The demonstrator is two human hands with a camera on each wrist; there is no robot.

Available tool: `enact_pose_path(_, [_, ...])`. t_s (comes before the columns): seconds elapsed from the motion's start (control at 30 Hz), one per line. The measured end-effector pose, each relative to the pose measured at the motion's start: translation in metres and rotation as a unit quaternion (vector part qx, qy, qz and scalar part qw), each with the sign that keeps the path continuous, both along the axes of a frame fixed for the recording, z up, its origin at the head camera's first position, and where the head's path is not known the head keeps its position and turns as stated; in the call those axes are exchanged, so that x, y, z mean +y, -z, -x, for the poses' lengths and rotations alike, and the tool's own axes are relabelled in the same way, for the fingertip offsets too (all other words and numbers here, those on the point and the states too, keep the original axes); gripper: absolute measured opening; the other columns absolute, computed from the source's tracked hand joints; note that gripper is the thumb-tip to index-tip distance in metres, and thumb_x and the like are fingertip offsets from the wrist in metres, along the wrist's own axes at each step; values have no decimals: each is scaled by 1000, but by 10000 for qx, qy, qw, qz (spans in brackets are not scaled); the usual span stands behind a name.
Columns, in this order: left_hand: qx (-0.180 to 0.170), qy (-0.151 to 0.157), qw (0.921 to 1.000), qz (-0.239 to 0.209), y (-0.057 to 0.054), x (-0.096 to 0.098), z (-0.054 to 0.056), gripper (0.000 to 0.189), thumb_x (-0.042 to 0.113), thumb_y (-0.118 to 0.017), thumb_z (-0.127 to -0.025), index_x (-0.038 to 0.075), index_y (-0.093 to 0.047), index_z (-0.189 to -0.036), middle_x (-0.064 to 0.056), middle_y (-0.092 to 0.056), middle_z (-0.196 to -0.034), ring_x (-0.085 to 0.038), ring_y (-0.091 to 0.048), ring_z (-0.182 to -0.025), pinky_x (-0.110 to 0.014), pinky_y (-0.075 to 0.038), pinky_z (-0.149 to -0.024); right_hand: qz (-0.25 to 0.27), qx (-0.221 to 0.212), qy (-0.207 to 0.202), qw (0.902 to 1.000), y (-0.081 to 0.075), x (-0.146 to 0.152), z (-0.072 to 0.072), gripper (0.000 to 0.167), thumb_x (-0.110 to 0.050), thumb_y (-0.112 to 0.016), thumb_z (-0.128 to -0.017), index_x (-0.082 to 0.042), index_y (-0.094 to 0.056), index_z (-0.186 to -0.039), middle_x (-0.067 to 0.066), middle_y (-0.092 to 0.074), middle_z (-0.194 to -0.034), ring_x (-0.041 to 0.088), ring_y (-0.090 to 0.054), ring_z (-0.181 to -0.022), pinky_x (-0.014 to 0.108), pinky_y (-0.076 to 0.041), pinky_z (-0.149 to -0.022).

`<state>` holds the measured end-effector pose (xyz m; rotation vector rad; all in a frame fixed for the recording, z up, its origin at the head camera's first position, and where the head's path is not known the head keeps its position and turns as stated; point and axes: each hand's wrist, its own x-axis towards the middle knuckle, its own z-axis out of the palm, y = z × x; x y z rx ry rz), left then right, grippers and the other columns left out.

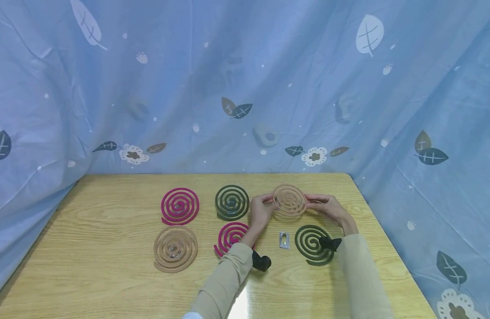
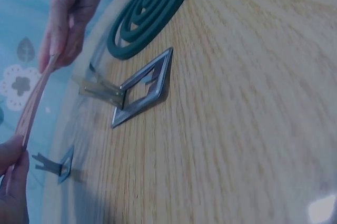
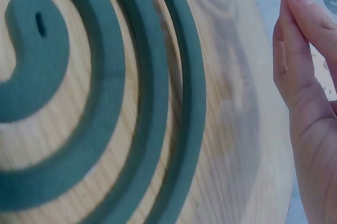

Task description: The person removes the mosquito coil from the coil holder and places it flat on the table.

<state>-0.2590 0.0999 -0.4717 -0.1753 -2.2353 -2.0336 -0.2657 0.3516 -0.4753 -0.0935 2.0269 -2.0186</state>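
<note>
Between my two hands a tan mosquito coil (image 1: 289,200) is held level above the far right of the table. My left hand (image 1: 261,212) pinches its left edge between thumb and fingers. On the opposite edge, the thumb and fingers of my right hand (image 1: 330,209) pinch it too. From the left wrist the coil (image 2: 36,100) appears edge-on, clear of the wood. Below it stands a small metal coil stand (image 2: 66,165) with its prongs up. A nearer metal stand (image 1: 284,240) lies in front, beside a dark green coil (image 1: 308,243) under my right wrist.
To the left, a magenta coil (image 1: 180,206) and a dark green coil (image 1: 232,202) form the back row. In front are a tan coil (image 1: 175,249) and another magenta coil (image 1: 229,235), partly hidden by my left forearm. A blue patterned curtain (image 1: 213,88) hangs behind the table (image 1: 109,283).
</note>
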Motion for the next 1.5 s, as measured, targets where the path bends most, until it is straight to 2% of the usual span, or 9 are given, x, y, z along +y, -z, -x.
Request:
enact_pose_path(0.13, [-105,-20,9999,-24,1,6,0,28,-13,-71,-76,-12,-67,-104,-25,-68,-101,-34,-68,-93,-28,-59,-78,9,-80,129,9999,-2,3,-3,39,4,-63,-89,5,-56,-127,-8,-68,-110,9,-66,-99,26,-51,-93])
enact_pose_path(0.27, [-175,-22,9997,-183,2,11,-1,29,-15,-71,-75,-13,-67,-103,-26,-67,-101,-36,-67,-94,-31,-58,-81,-83,-120,338,9993,-1,6,-4,34,2,-65,-88,-1,-63,-122,-9,-69,-107,8,-65,-98,24,-52,-92])
enact_pose_path(0.4, [-155,-52,9995,-253,3,16,-2,29,-16,-71,-73,-12,-67,-101,-26,-68,-100,-35,-68,-91,-32,-58,-81,-196,-65,435,9988,0,10,-6,31,0,-64,-90,0,-64,-121,-9,-69,-105,6,-65,-98,22,-53,-90])
enact_pose_path(0.6, [-65,-128,9997,-173,8,21,-3,28,-14,-75,-71,-12,-67,-98,-24,-69,-97,-31,-70,-85,-27,-59,-76,134,-92,346,9993,1,15,-8,28,3,-59,-92,2,-63,-121,-7,-69,-106,7,-65,-99,23,-52,-92])
enact_pose_path(0.83, [68,-163,9996,-231,11,23,-5,29,-16,-75,-69,-13,-66,-96,-26,-68,-90,-33,-69,-80,-28,-60,-73,-264,-158,-50,9995,2,20,-8,44,5,-59,-91,11,-46,-133,-5,-65,-117,6,-64,-100,25,-53,-92])
enact_pose_path(1.0, [102,-116,9997,-170,11,24,-9,29,-16,-74,-70,-15,-64,-97,-27,-67,-89,-35,-68,-80,-29,-60,-73,-154,-137,-5,9998,6,21,-7,41,7,-59,-90,7,-52,-131,-10,-66,-110,7,-65,-97,22,-54,-89])
enact_pose_path(1.13, [141,-87,9998,-61,13,27,-10,26,-15,-74,-71,-15,-65,-96,-26,-68,-89,-35,-69,-80,-27,-60,-72,-117,-66,57,9999,7,22,-9,38,8,-59,-90,7,-55,-127,-9,-68,-107,8,-66,-95,22,-54,-87])
enact_pose_path(1.27, [12,-90,10000,-15,14,30,-10,26,-16,-73,-72,-14,-66,-97,-25,-68,-91,-32,-70,-82,-24,-59,-72,-217,-68,188,9996,8,21,-8,39,8,-60,-89,10,-53,-127,-7,-69,-106,8,-67,-94,22,-55,-85])
enact_pose_path(1.5, [-260,-129,9995,97,17,34,-9,27,-15,-72,-73,-12,-66,-98,-23,-69,-90,-28,-70,-81,-21,-59,-70,-377,51,156,9992,7,21,-9,46,10,-57,-90,20,-38,-131,1,-69,-111,7,-67,-94,21,-55,-86])
